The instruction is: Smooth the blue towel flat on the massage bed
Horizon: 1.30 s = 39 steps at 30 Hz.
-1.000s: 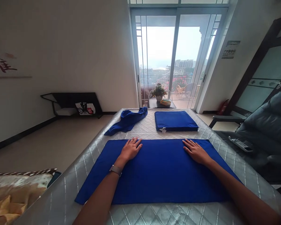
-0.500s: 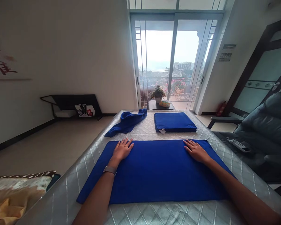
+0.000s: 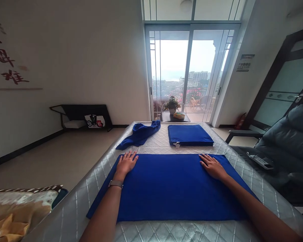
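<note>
A blue cloth (image 3: 164,188) lies spread flat in front of me on a silver quilted surface (image 3: 154,232). My left hand (image 3: 126,164) rests palm down near its far left corner, fingers spread; a watch band (image 3: 115,184) circles that wrist. Close to the far right corner, my right hand (image 3: 213,167) also lies flat on the cloth with fingers stretched out. Beyond the far edge sits a neat stack of folded blue cloth (image 3: 190,134) with a white tag at its front. Left of that stack is a crumpled blue cloth (image 3: 141,133).
A dark armchair (image 3: 285,144) stands at the right with a white device (image 3: 261,162) on its seat. Behind the quilted surface, a small table (image 3: 164,117) carries a potted plant (image 3: 172,104). Patterned bedding (image 3: 22,205) lies low at the left.
My left hand has slid left along the cloth toward its far left corner. My right hand stays in about the same spot on the cloth. The view has tilted up slightly.
</note>
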Tool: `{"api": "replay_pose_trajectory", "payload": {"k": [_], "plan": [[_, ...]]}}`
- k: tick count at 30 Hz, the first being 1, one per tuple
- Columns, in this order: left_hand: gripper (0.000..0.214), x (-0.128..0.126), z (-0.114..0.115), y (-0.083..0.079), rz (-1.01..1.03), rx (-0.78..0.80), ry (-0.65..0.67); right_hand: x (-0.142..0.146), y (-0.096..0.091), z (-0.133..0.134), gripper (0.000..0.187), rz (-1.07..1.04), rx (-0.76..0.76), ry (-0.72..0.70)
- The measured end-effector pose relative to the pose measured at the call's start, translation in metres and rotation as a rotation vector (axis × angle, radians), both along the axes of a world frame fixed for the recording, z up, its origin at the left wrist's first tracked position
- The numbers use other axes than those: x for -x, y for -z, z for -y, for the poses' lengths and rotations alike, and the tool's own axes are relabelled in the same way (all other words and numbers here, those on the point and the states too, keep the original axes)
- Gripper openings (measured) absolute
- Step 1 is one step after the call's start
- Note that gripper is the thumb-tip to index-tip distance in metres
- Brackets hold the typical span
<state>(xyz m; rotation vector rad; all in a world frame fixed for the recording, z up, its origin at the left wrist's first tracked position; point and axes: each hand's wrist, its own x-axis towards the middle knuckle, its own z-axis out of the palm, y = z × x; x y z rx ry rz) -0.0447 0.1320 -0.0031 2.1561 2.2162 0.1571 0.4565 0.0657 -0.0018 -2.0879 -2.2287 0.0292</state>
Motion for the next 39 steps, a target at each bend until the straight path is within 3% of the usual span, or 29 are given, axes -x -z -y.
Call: {"api": "replay_pose_trajectory", "payload": {"k": [13,16,20,22,25,29,31,33,39], "plan": [[0.062,-0.006,0.002,0.000,0.049,-0.038,-0.009,0.007,-0.017,0.001,0.061,0.066,0.094,0.005],[0.061,-0.006,0.004,-0.002,0.038,-0.043,-0.014,0.035,-0.028,0.004,0.059,0.050,0.034,-0.007],[0.058,-0.010,0.007,-0.011,0.008,-0.094,-0.016,0.100,-0.039,0.009,0.059,-0.064,0.002,-0.140],[0.056,-0.025,0.010,-0.017,-0.017,-0.174,0.016,0.132,-0.039,0.008,0.061,-0.107,0.010,-0.209],[0.053,-0.072,0.024,-0.023,0.002,-0.297,0.185,0.163,-0.032,0.004,0.064,-0.154,0.013,-0.212],[0.052,-0.148,0.052,-0.015,0.101,-0.308,0.589,0.173,-0.017,-0.001,0.061,-0.144,0.014,-0.170],[0.052,-0.170,0.060,-0.007,0.131,-0.314,0.682,0.171,-0.012,-0.001,0.059,-0.116,0.013,-0.193],[0.052,-0.178,0.062,-0.002,0.134,-0.289,0.680,0.169,-0.011,0.000,0.059,-0.100,0.012,-0.209],[0.058,-0.171,0.052,0.003,0.094,-0.194,0.583,0.172,-0.015,0.001,0.060,-0.129,0.006,-0.179]]}}
